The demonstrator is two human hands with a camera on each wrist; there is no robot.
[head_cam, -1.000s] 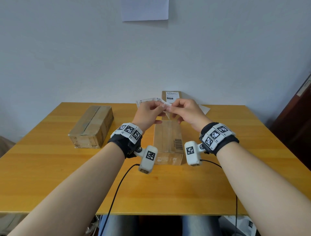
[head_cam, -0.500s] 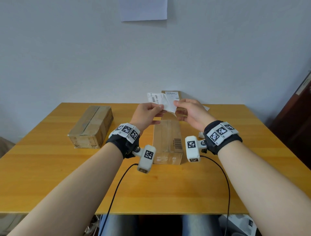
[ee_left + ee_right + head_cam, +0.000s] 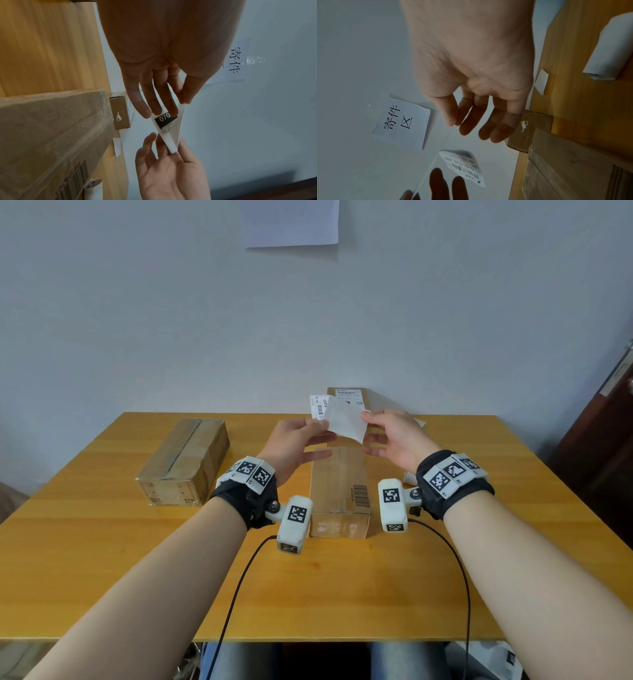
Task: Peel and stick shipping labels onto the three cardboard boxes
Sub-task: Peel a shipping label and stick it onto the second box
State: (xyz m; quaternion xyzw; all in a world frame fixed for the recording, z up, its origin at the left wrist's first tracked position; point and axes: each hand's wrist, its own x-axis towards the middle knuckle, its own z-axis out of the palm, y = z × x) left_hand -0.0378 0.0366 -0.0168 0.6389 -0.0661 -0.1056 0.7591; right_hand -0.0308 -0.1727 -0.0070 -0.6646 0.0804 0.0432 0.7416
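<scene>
My left hand (image 3: 322,428) pinches a printed shipping label (image 3: 320,406) by its lower edge, above the table. My right hand (image 3: 364,419) pinches the blank backing sheet (image 3: 346,421), which is peeled away to the right and still joined to the label at the top. In the left wrist view the label (image 3: 165,120) and backing spread in a V between both hands. A long cardboard box (image 3: 339,491) lies right under the hands. A second box (image 3: 185,460) lies at the left. A third box (image 3: 346,393), with a label on it, stands against the wall.
The wooden table (image 3: 102,559) stands against a pale wall with a paper sign (image 3: 293,220) on it. A white paper roll (image 3: 607,47) and a small loose scrap (image 3: 541,81) lie at the right of the long box. Dark furniture (image 3: 603,446) stands at the far right.
The label and its backing, pinched together between both hands a second ago, are now pulled apart. My right hand has drawn the backing rightwards, and both hands have risen slightly.
</scene>
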